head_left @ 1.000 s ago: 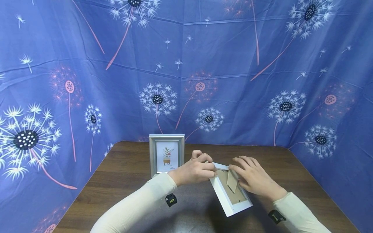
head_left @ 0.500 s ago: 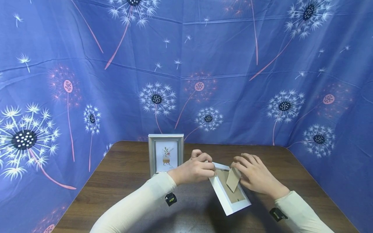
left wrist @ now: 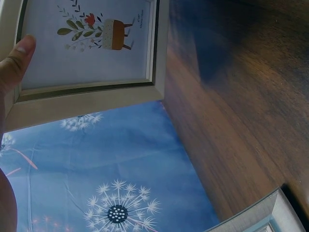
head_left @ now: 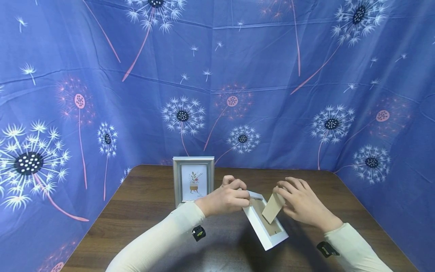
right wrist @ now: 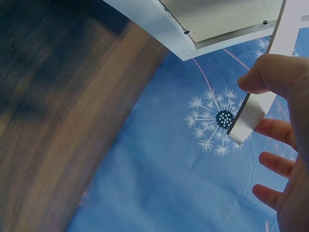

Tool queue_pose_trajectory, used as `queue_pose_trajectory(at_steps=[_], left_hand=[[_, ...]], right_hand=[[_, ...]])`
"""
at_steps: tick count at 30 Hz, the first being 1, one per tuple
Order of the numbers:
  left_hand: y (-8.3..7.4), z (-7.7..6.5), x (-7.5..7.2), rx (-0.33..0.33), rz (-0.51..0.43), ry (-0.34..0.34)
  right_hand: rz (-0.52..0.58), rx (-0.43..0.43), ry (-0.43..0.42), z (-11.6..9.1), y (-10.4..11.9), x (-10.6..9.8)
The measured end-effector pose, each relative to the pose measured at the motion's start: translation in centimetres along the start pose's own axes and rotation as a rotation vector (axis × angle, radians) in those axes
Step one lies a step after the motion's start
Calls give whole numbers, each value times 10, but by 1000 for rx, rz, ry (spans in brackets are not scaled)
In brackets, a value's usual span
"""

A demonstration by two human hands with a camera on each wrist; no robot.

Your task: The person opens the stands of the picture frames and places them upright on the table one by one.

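My left hand (head_left: 225, 197) grips the top edge of a white picture frame (head_left: 259, 227), its back turned toward me and tilted above the table. In the left wrist view the thumb lies on the front of this picture frame (left wrist: 91, 102), beside a print of a potted plant. A beige easel stand (head_left: 273, 207) sticks out from the brown backing board. My right hand (head_left: 303, 202) pinches the stand's free end between thumb and index finger. The right wrist view shows the stand (right wrist: 252, 112) standing away from the back, with the other fingers spread below it.
A second, silver-grey picture frame (head_left: 177, 181) with a plant print stands upright on the brown wooden table (head_left: 142, 200), behind the left forearm. Blue dandelion-patterned cloth (head_left: 272, 124) hangs around the table's back and sides.
The right hand has moved a little to the right and up, swinging the easel stand further out from the back. The held picture frame has tilted slightly; the left hand barely moved.
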State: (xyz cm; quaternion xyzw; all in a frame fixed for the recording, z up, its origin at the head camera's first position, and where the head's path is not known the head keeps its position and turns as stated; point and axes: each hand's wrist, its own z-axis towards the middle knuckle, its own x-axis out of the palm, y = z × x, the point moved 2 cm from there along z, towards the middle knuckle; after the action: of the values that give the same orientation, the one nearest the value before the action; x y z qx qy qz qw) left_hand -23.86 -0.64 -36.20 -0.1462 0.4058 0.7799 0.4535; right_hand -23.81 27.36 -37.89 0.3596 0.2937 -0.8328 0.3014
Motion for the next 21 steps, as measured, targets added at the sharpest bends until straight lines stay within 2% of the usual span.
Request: queue_pose_trajectory(at_steps=[10, 21], left_hand=[[0, 0, 1, 2, -2, -13], [-1, 3, -1, 11, -15, -23]], right_hand=[[-13, 6, -4, -1, 0, 0], [22, 23, -1, -4, 2, 0]])
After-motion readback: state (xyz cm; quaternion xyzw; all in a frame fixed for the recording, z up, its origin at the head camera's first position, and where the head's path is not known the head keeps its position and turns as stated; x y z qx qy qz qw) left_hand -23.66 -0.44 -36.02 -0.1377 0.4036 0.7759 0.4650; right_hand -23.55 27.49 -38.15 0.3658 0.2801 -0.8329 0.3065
